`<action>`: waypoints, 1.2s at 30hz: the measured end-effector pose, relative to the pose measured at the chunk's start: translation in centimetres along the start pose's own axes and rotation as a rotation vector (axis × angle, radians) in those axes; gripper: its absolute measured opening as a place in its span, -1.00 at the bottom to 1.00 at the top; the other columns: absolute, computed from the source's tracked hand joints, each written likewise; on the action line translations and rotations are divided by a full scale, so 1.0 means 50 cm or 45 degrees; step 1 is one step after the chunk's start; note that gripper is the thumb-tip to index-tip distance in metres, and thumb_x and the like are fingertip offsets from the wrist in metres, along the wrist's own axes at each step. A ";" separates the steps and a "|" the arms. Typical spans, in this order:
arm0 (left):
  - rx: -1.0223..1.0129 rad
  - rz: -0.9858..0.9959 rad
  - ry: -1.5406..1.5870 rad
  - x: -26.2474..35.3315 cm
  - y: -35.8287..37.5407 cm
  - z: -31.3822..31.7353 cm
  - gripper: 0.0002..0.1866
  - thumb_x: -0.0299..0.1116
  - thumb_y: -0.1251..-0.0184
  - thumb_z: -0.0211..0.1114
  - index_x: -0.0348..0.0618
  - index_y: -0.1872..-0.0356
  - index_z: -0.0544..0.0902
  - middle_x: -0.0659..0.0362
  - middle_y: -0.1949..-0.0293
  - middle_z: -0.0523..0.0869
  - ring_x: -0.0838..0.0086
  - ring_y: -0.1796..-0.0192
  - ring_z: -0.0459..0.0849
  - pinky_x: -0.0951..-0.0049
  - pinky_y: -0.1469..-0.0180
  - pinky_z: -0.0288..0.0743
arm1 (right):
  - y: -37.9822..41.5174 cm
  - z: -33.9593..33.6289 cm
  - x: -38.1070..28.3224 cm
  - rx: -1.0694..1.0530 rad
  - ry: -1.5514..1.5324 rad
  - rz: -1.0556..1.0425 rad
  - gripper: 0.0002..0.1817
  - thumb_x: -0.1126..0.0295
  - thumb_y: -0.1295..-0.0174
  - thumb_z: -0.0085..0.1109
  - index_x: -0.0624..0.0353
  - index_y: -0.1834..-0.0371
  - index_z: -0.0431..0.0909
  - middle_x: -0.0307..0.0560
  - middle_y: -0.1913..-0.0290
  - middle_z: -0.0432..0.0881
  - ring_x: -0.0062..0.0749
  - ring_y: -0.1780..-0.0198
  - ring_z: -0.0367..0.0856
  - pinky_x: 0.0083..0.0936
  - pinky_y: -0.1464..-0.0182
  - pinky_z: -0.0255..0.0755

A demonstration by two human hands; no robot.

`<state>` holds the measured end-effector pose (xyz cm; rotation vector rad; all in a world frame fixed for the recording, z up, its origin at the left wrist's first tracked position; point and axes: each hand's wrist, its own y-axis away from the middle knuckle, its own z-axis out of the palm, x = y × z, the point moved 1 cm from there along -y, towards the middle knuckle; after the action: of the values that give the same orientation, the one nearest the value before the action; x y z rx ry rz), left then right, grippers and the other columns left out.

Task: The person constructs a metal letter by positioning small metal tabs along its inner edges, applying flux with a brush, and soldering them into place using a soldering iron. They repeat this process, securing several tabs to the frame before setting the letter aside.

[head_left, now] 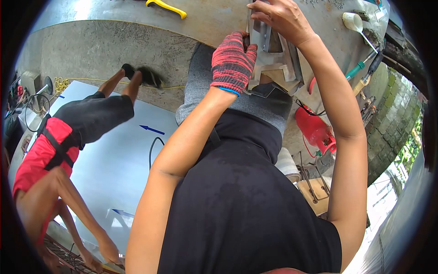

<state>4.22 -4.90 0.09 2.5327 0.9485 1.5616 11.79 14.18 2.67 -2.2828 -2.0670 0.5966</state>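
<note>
A folded sheet-metal piece (292, 68) with bent, angular edges lies at the table's near edge, over my lap. My left hand (234, 61), in a red and black knitted glove with a blue cuff, is closed on the left edge of this metal. Its thumb points up along the near face. My bare right hand (285, 18) reaches over the upper end, its fingers bent across the metal toward the left edge. Part of the upper end is hidden beneath that hand and cut off by the frame.
On the metal-topped table (214, 20) lies a yellow curved handle (168, 8). To the right are a white cup (352, 22) and a teal-handled tool (355, 71). A red gas cylinder (312, 123) stands below. At left, another person (91, 121) bends over a large pale sheet (114, 160).
</note>
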 end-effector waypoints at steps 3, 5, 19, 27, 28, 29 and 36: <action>0.086 0.068 -0.023 -0.003 0.002 0.005 -0.60 -0.21 -0.36 0.45 -0.23 -0.10 0.70 -0.05 0.18 0.82 0.12 0.12 0.81 0.19 -0.01 0.65 | 0.004 0.004 0.000 0.012 0.003 0.024 -0.76 0.33 -0.12 0.42 0.11 0.15 0.68 -0.06 0.01 0.65 -0.13 -0.07 0.63 -0.25 -0.16 0.57; 0.046 -0.005 0.010 0.000 -0.002 -0.001 -0.61 -0.20 -0.37 0.45 -0.23 -0.09 0.71 -0.05 0.16 0.83 0.12 0.09 0.81 0.21 -0.03 0.65 | 0.006 0.004 -0.001 0.014 0.002 0.044 -0.75 0.33 -0.12 0.42 0.11 0.15 0.69 -0.06 0.01 0.65 -0.13 -0.06 0.64 -0.24 -0.16 0.57; 0.045 -0.005 0.067 -0.008 -0.008 -0.019 -0.70 -0.19 -0.42 0.38 -0.19 0.02 0.75 -0.01 0.20 0.82 0.10 0.13 0.80 0.17 0.01 0.64 | 0.137 -0.058 -0.147 0.132 0.171 0.730 -0.69 0.31 -0.10 0.53 -0.01 0.06 0.78 -0.22 -0.04 0.67 -0.22 -0.07 0.57 -0.30 -0.07 0.41; 0.039 -0.064 0.057 0.001 -0.022 -0.032 -0.70 -0.14 -0.45 0.35 -0.17 0.09 0.80 -0.04 0.19 0.84 0.09 0.11 0.82 0.20 0.01 0.65 | 0.167 -0.030 -0.201 -0.015 0.081 0.723 -0.72 0.39 -0.13 0.47 -0.02 0.05 0.75 -0.24 -0.08 0.65 -0.26 -0.09 0.55 -0.24 -0.14 0.34; 0.001 -0.114 0.035 0.005 -0.027 -0.038 -0.66 -0.10 -0.45 0.36 -0.17 0.05 0.80 -0.04 0.17 0.85 0.13 0.09 0.83 0.23 -0.03 0.66 | 0.168 -0.029 -0.198 -0.017 0.092 0.704 -0.74 0.40 -0.13 0.47 -0.01 0.09 0.75 -0.26 -0.07 0.65 -0.27 -0.09 0.55 -0.24 -0.14 0.34; -0.038 -0.165 0.014 0.009 -0.031 -0.042 -0.63 -0.06 -0.45 0.36 -0.17 0.01 0.81 -0.03 0.15 0.86 0.16 0.07 0.84 0.25 -0.06 0.66 | 0.168 -0.029 -0.196 -0.019 0.101 0.686 -0.77 0.41 -0.13 0.46 0.00 0.12 0.75 -0.28 -0.06 0.66 -0.27 -0.09 0.55 -0.25 -0.14 0.34; 0.001 -0.144 0.038 0.003 -0.048 -0.040 -0.62 -0.04 -0.40 0.40 -0.18 0.10 0.82 -0.02 0.20 0.86 0.12 0.12 0.85 0.24 -0.01 0.67 | 0.173 -0.029 -0.191 -0.019 0.096 0.647 -0.81 0.47 -0.09 0.42 -0.02 0.21 0.75 -0.35 -0.01 0.67 -0.28 -0.10 0.55 -0.27 -0.16 0.34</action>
<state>1.48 -3.45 0.46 2.4159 1.0752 1.5720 19.92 4.22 4.44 -2.8003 -1.4561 0.4873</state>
